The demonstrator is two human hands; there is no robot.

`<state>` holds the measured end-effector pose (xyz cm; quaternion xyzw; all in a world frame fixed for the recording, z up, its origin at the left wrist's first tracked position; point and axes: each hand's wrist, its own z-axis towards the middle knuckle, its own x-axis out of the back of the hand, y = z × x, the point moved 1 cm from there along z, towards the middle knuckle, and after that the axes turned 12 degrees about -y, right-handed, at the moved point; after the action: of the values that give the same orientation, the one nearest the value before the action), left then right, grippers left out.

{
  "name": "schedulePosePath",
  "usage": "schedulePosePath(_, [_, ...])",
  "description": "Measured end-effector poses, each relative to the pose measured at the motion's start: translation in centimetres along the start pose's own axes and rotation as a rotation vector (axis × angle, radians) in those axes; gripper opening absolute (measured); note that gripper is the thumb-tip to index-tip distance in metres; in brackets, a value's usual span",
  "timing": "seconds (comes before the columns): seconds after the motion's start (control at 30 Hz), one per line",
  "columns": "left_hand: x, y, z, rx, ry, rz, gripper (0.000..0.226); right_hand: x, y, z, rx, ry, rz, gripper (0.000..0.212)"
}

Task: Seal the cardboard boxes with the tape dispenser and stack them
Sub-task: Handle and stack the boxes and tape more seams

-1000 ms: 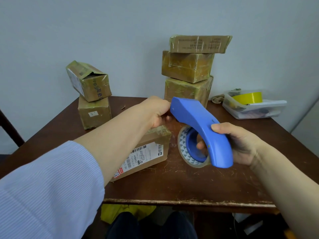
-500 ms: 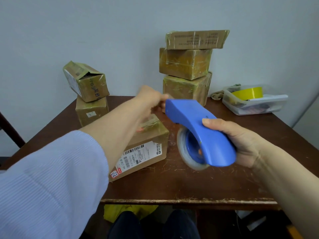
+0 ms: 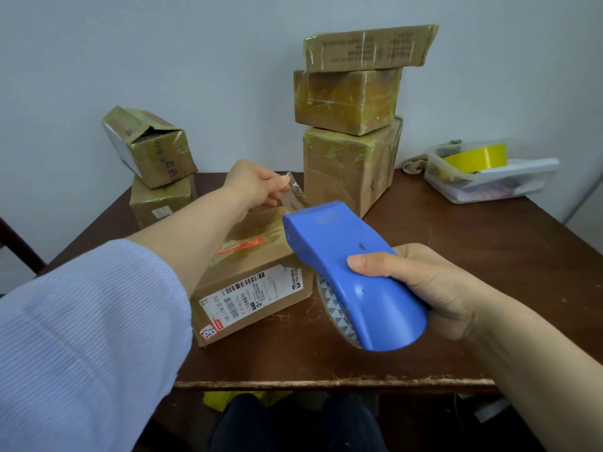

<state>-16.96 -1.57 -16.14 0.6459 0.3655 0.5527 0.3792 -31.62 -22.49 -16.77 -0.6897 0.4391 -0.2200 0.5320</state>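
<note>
Right, our left hand (image 3: 253, 187) pinches the clear tape strip (image 3: 293, 196) above the labelled brown cardboard box (image 3: 254, 288) on the dark wooden table (image 3: 489, 243) — our right hand (image 3: 434, 288) grips the blue plastic tape dispenser (image 3: 342, 256) just beside it.

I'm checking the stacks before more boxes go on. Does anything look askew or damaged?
Yes. At back left, the upper box sits tilted on the box beneath, and its end gapes open, showing a dark gap. Further right, the flat box lying atop two others overhangs them to the right.
</note>
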Motion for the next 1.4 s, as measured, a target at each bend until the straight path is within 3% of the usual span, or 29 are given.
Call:
schedulePosePath(0.37, [0.3,-2.3,1.0,0.004,0.057,0.026,0.011,0.1,0.0,0.9,-0.043,0.000,-0.032,0.026])
schedulePosePath(0.57, [0.2,-2.5,1.2,0.051,0.071,0.170,0.021,0.3,0.3,1.1,-0.064,-0.010,-0.043,0.023])
schedulePosePath(0.63, [0.1,-2.4,1.2,0.099,0.059,0.224,0.027,0.3,0.4,1.1,-0.069,-0.015,-0.031,0.016])
schedulePosePath(0.9, [0.2,-1.6,0.8,0.306,0.091,0.586,0.071,0.2,0.6,1.2,-0.061,0.020,-0.003,0.026])
schedulePosePath(0.97, [0.4,-1.7,0.3,0.201,0.192,0.518,0.064,0.2,0.7,1.2,-0.059,0.010,0.001,0.019])
schedulePosePath(1.03, [0.5,-1.5,-0.8,-0.049,0.250,0.415,0.032,0.3,0.8,1.3,-0.062,0.015,0.004,0.019])
schedulePosePath(1.1, [0.2,-0.9,-2.3,-0.139,0.134,0.319,0.026,0.5,0.9,1.4,-0.065,0.020,0.014,0.019])
schedulePosePath(1.17, [0.2,-0.2,-3.8,-0.105,-0.125,0.316,0.035,0.4,1.0,1.5,-0.056,0.023,0.031,0.017])
schedulePosePath(1.23, [0.6,0.0,-4.6,-0.002,-0.440,0.440,0.076,0.4,1.1,1.6,-0.043,0.032,0.038,0.031])
schedulePosePath(1.3, [0.6,0.0,-5.2,0.098,-0.642,0.665,0.110,0.4,1.2,1.7,-0.042,0.037,0.055,0.036])
schedulePosePath(1.4, [0.0,-0.8,-5.0,0.074,-0.586,0.937,0.128,0.4,1.5,1.8,-0.048,0.005,0.125,0.030])
